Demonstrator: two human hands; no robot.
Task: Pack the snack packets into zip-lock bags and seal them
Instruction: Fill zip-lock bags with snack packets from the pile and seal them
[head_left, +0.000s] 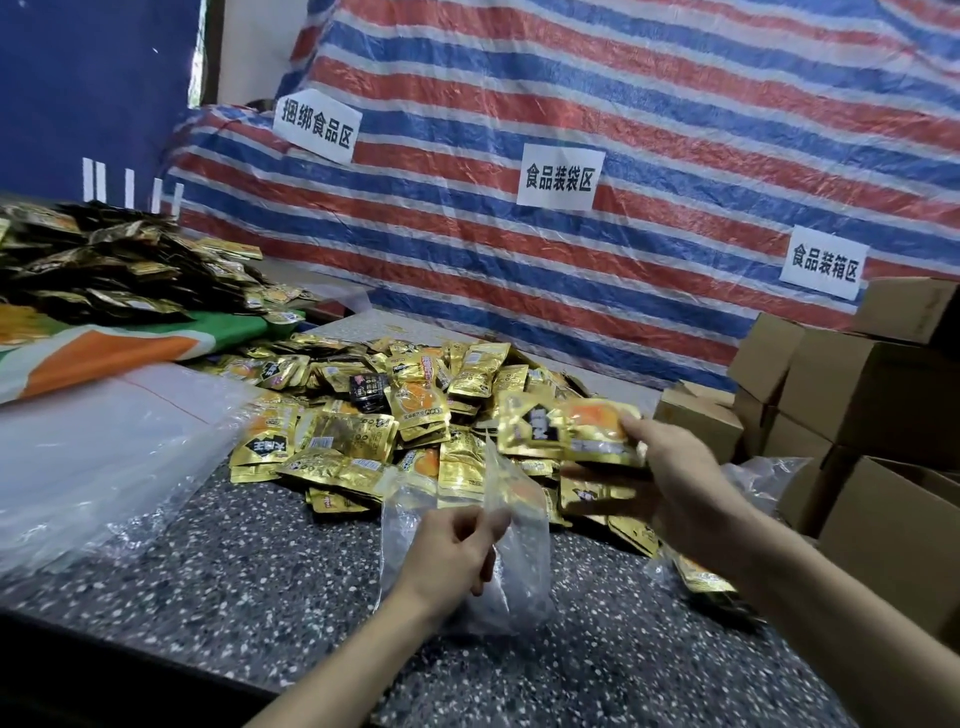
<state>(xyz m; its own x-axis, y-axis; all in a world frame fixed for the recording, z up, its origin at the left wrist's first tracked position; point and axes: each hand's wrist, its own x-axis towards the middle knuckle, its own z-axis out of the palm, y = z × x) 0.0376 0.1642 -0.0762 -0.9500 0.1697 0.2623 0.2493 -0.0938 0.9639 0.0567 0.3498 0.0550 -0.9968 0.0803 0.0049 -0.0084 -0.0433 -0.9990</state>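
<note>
Snack packets (gold) gripped by raised right hand, left hand fingers clamped on zip-lock bag rim

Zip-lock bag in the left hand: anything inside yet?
No packet visible inside the zip-lock bag; the speckled counter shows through it. The left hand covers its left part. The right hand holds gold packets outside it.

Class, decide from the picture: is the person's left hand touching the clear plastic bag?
Touching. The head view shows the left hand pinching the top edge of the clear bag between thumb and fingers.
</note>
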